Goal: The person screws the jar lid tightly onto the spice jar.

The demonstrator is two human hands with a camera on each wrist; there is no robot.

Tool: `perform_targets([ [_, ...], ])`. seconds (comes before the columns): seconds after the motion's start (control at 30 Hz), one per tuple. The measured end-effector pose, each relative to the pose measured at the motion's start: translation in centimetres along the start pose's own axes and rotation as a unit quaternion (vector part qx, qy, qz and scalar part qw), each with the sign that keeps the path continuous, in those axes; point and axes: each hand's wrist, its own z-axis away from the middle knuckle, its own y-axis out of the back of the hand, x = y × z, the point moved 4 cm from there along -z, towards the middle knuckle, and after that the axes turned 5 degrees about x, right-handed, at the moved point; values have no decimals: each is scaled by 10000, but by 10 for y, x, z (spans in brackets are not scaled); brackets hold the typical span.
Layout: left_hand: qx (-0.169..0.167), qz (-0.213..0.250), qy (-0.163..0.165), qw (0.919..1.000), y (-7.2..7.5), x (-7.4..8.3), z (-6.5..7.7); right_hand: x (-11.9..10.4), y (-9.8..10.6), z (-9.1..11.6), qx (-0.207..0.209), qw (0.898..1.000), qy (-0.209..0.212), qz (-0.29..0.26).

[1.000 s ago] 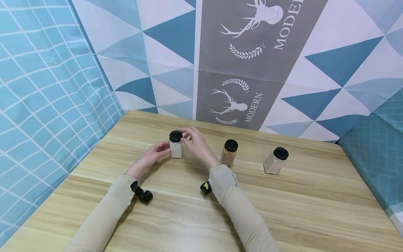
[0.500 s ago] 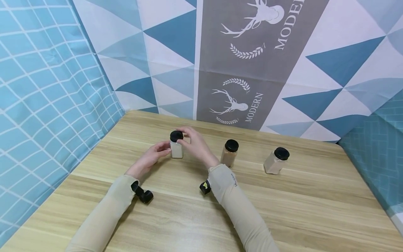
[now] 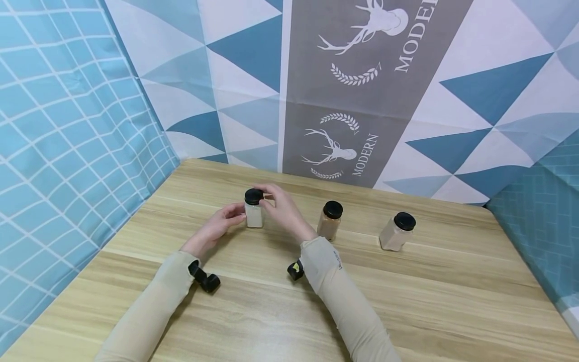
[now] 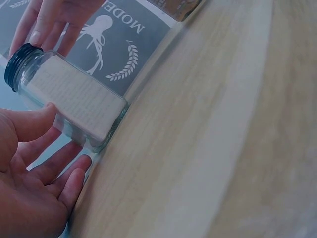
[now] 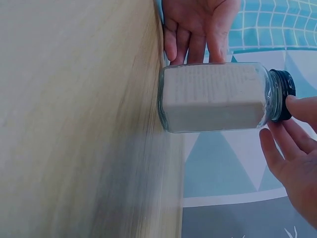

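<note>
A square glass jar (image 3: 255, 217) with pale contents and a black screw lid (image 3: 254, 196) stands upright at the back left of the table. My left hand (image 3: 220, 221) holds the jar's body from the left, thumb on the near side and fingers behind. From the right, my right hand (image 3: 282, 208) pinches the lid between thumb and fingers. The right wrist view shows the thumb (image 5: 303, 108) against the lid's edge. In the left wrist view the lid (image 4: 20, 67) sits on the jar's neck.
Right of the hands stands a jar with brownish contents (image 3: 328, 226), its lid black. Further right is a jar with pale beige contents (image 3: 392, 237). Patterned cloth (image 3: 244, 125) hangs behind the wooden table (image 3: 271, 311), and blue checked cloth (image 3: 68, 125) hangs at the left.
My right thumb and fingers have shifted round the lid toward the left and then back to the right. The jar and my left hand stay in place.
</note>
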Motion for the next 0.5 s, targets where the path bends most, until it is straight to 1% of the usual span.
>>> perform_targets([
  [0.23,31,-56,-28,10000,0,0,0,-1,2,0,68,9998,117,158],
  [0.5,-27,90,36,9999,-1,1,0,0,-1,-1,-177,9991,192,342],
])
